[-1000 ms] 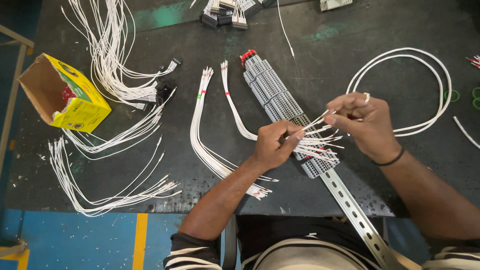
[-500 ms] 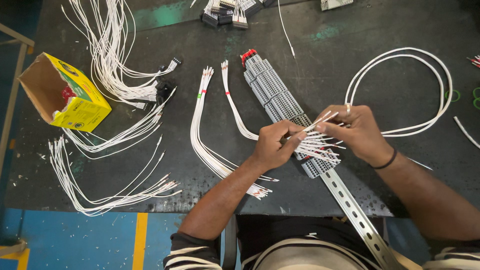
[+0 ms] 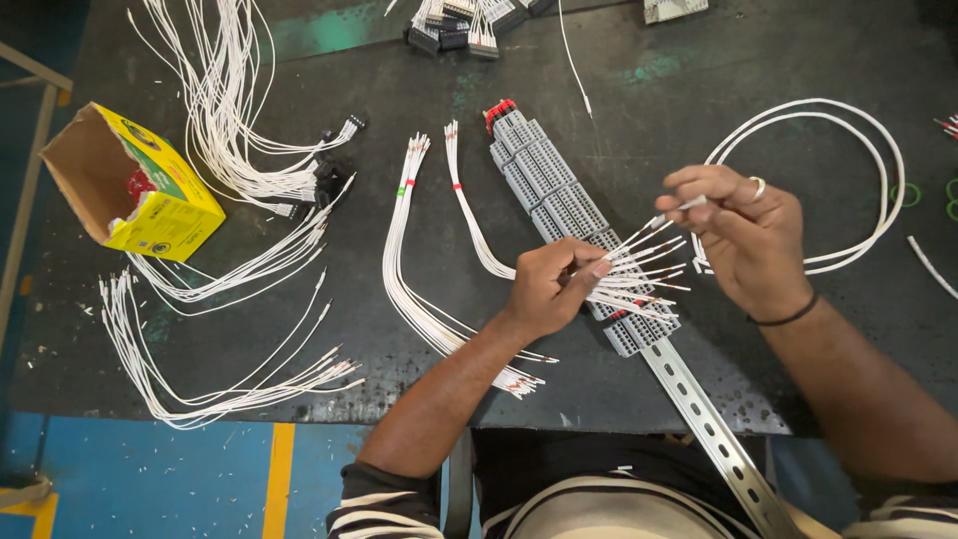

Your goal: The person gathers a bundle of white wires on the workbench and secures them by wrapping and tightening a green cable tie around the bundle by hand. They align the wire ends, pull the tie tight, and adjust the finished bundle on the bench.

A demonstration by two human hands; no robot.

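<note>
I see my left hand (image 3: 552,287) clenching the white wire bundle (image 3: 639,274) over the terminal strip (image 3: 559,200), right fingers (image 3: 699,205) pinching one wire end above it

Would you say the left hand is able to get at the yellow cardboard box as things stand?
Probably not straight away: the left hand is closed on a fan of white wires, and the yellow box lies far off at the table's left edge, though only loose wire bundles lie between.

Even, fairly bright overhead light falls on the dark table (image 3: 699,60); shadows are soft, the wires gleam slightly, focus stays sharp, and the table's edges bow mildly.
</note>
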